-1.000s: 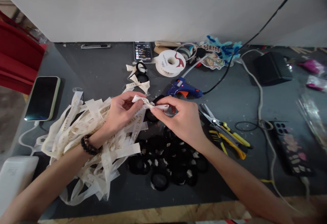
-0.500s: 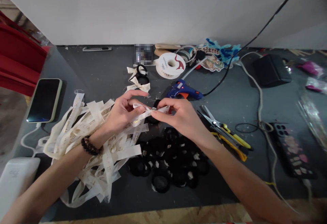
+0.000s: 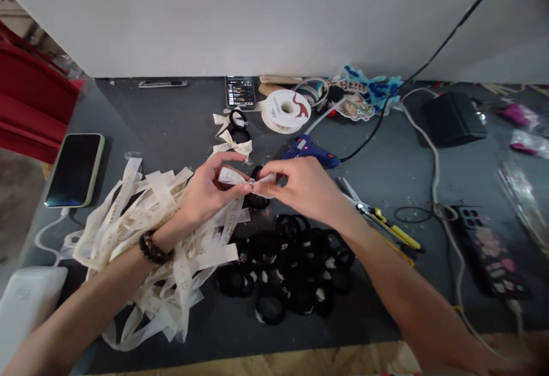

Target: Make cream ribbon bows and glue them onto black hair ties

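Observation:
Between both hands is a white ribbon bow (image 3: 230, 176), its narrow middle pinched where the fingertips meet. My left hand (image 3: 208, 184) is closed on the left side of it, with the index finger held out above. My right hand (image 3: 300, 187) pinches the right side between thumb and fingers. A black hair tie (image 3: 258, 202) shows right behind the bow; whether it is attached, I cannot tell. Cut strips of printed cream ribbon (image 3: 158, 184) lie under my left forearm. Below the hands spreads a pile of black hair ties (image 3: 270, 307), several with white bits on them.
Beyond the hands are hair ties with bows (image 3: 238, 136), a ribbon spool (image 3: 286, 110), a lit phone (image 3: 241, 91) and a blue glue gun (image 3: 311, 152) with its cord. Scissors (image 3: 355, 199) and a yellow-handled cutter (image 3: 405, 238) lie right. Another phone (image 3: 75, 170) charges at left.
The ribbon has turned in my fingers, and its left loop now stands wider. My right hand has shifted slightly up, its fingers closing over the right side. The piles look unchanged.

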`<state>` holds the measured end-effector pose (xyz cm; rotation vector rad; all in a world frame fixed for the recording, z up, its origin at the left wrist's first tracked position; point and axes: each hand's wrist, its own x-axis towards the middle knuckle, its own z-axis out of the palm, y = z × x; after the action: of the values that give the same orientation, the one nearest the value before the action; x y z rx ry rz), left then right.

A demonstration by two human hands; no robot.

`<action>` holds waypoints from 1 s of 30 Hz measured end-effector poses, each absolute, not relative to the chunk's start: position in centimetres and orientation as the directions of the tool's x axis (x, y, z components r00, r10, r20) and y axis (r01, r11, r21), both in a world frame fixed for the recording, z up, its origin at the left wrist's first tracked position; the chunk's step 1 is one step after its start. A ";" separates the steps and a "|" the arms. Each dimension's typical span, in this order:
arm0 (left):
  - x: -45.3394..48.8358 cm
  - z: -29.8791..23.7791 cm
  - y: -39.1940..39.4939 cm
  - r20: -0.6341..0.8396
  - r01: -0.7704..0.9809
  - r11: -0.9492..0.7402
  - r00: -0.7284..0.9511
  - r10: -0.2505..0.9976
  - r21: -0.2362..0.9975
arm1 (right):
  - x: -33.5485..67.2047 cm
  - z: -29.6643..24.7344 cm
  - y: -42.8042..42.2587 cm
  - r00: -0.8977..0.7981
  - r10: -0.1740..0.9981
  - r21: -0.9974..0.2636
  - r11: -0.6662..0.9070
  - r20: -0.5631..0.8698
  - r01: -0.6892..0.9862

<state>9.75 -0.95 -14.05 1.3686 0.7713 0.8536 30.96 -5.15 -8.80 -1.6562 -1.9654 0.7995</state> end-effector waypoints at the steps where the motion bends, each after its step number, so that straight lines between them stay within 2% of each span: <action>1: 9.8 -14.1 -0.9 0.020 -0.070 0.016 0.490 0.872 0.997 | 31.4 -8.6 -4.5 -0.193 0.981 -0.677 0.130 -0.018 0.724; 3: 9.8 -14.1 -0.9 0.023 -0.090 0.026 0.503 0.864 0.996 | 32.3 -8.3 -2.3 -0.171 0.984 -0.684 0.161 0.054 0.712; 5: 9.7 -14.0 -0.8 0.046 -0.095 0.007 0.541 0.840 0.995 | 33.0 -8.7 0.8 -0.033 0.965 -0.660 0.202 0.260 0.723; 7: 9.7 -13.8 -0.9 0.070 -0.087 -0.025 0.565 0.822 0.996 | 33.5 -9.8 4.7 -0.055 0.933 -0.600 0.274 0.356 0.752; 10: 9.7 -13.7 -0.9 0.077 -0.073 -0.043 0.568 0.819 0.996 | 33.8 -12.3 10.5 -0.146 0.940 -0.508 0.293 0.309 0.810; 14: 9.6 -14.1 -0.8 0.080 -0.108 -0.023 0.560 0.825 0.994 | 33.7 -14.4 15.1 -0.199 0.957 -0.531 0.284 0.212 0.798; 23: 9.6 -13.6 -0.9 0.056 -0.043 -0.037 0.592 0.804 0.998 | 32.0 -13.3 14.5 -0.071 0.994 -0.544 0.106 0.086 0.832; 27: 9.6 -13.6 -0.9 0.053 -0.085 0.000 0.618 0.784 0.996 | 31.9 -12.9 13.5 -0.001 0.986 -0.574 0.098 0.166 0.813; 30: 9.7 -13.8 -0.8 0.067 -0.052 -0.044 0.630 0.774 0.998 | 32.5 -12.9 12.5 0.007 0.977 -0.589 0.122 0.212 0.799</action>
<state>9.72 -0.80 -13.76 1.4747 0.6414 0.7474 32.47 12.45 -12.90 -1.7162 -1.8310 0.4014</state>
